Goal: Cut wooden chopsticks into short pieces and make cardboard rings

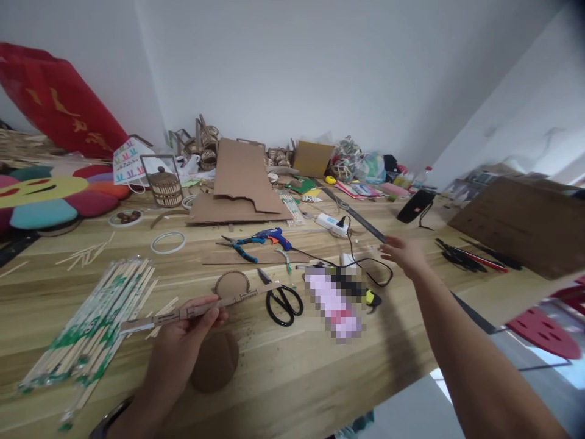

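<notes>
My left hand (192, 332) is closed around a narrow strip of cardboard (247, 297), which it holds slanted above the table. Below that hand lies a round cardboard disc (214, 364), partly covered by it. Just beyond the strip is a second cardboard round (231, 285) with a ridged rim. Black-handled scissors (283, 305) lie to the right of it, blades partly behind the strip. Farther right, my right arm is stretched out, and my right hand (403, 255) pinches the near end of a long dark metal ruler (361, 221).
Bundled wooden sticks (98, 323) lie at left near a tape roll (168, 243). Pliers (244, 247) and a blue glue gun (274, 236) are mid-table. A power strip (332, 224) trails a black cord. Cardboard sheets (244, 171) and a small stick-built bucket (164, 186) stand behind.
</notes>
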A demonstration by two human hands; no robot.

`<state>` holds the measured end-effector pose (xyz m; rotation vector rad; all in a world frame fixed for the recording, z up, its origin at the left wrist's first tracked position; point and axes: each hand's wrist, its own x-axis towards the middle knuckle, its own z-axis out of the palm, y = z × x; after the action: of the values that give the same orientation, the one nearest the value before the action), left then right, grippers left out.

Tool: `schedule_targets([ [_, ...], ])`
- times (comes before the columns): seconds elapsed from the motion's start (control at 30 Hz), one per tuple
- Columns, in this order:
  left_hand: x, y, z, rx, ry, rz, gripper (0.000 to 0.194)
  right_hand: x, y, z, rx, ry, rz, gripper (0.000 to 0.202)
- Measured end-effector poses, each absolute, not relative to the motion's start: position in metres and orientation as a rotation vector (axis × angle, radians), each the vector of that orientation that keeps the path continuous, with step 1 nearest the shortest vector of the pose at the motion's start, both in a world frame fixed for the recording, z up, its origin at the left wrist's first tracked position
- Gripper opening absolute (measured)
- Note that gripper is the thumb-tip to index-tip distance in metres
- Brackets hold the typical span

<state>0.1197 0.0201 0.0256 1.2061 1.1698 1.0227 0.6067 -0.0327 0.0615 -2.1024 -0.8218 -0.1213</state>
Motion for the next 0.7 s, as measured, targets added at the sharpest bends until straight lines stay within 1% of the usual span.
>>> schedule_targets([
  [0.13,0.117,0.020,0.017,1.227,1.128,1.005,0.043,0.605,-0.027,0.062,-2.239,-0.826,-0.103,0.020],
  [0.27,0.116,0.021,0.012,1.234,1.110,0.967,0.040,0.597,-0.021,0.074,-2.327,-0.892,-0.256,0.019],
  [0.37,0.117,0.021,0.013,1.222,1.088,0.973,0.038,0.574,-0.013,0.084,-2.299,-1.017,-0.365,0.024],
  [0.43,0.119,0.020,0.013,1.207,1.067,0.982,0.037,0.539,-0.006,0.087,-2.236,-1.148,-0.379,0.027],
  [0.5,0.120,0.020,0.012,1.219,1.051,0.980,0.036,0.487,-0.002,0.086,-2.131,-1.344,-0.332,0.023],
  [0.53,0.121,0.020,0.011,1.241,1.046,0.975,0.035,0.456,-0.001,0.084,-2.040,-1.489,-0.286,0.019],
  [0.57,0.121,0.020,0.009,1.270,1.046,0.970,0.034,0.423,-0.003,0.082,-1.861,-1.730,-0.233,0.019],
  [0.63,0.121,0.020,0.007,1.345,1.051,0.965,0.031,0.360,-0.008,0.076,-1.576,-2.086,-0.098,0.024],
  [0.7,0.120,0.020,0.008,1.418,1.042,0.959,0.026,0.311,-0.012,0.070,-1.427,-2.246,0.060,0.029],
])
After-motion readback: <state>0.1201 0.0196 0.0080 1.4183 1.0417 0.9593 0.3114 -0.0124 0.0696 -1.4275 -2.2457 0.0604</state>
